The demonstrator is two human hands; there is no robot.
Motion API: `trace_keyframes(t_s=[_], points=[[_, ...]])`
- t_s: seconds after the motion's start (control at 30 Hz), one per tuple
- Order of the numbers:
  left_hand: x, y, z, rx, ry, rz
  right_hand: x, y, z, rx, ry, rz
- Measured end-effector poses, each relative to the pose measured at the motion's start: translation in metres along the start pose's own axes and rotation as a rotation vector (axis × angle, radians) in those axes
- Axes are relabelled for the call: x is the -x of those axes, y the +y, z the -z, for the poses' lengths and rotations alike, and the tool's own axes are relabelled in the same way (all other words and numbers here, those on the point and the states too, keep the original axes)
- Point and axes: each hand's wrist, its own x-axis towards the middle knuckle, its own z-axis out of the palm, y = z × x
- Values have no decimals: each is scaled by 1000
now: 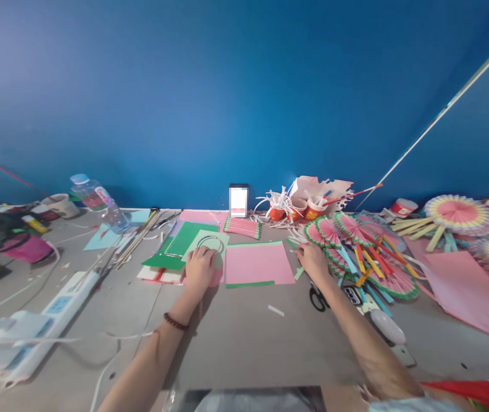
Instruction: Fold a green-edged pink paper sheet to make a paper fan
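My left hand rests palm down, fingers out, on a pale green sheet marked with a ring shape. Beside it lies a pink sheet with green edges at top and bottom. On the sheet's other side is my right hand, its fingers low over the table among small green paper scraps; it appears to hold nothing. Scissors with black handles lie partly beneath my right forearm. Darker green paper sits under the pale sheet.
Striped paper fans pile up at the right. Red paper cups, a lit phone and a pleated pink strip stand along the wall. A power strip, sticks and a tilted bottle are left.
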Motion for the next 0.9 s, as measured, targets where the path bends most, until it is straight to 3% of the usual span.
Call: trace_keyframes(t_s=[0.2, 0.43, 0.53, 0.67, 0.77, 0.9], points=[[-2, 8, 4, 124, 164, -69, -1, -1, -7, 38, 36, -37], [2, 15, 1, 358, 181, -120, -2, 3, -16, 102, 133, -27], [4, 23, 5, 605, 112, -50, 0, 2, -19, 32, 257, 70], [9, 44, 15, 960, -50, 60, 14, -21, -18, -294, 379, 338], [16, 60, 21, 1107, -215, 106, 35, -52, -15, -583, 344, 517], [25, 73, 25, 1233, -336, 130, 64, -84, -14, -739, 215, 645]])
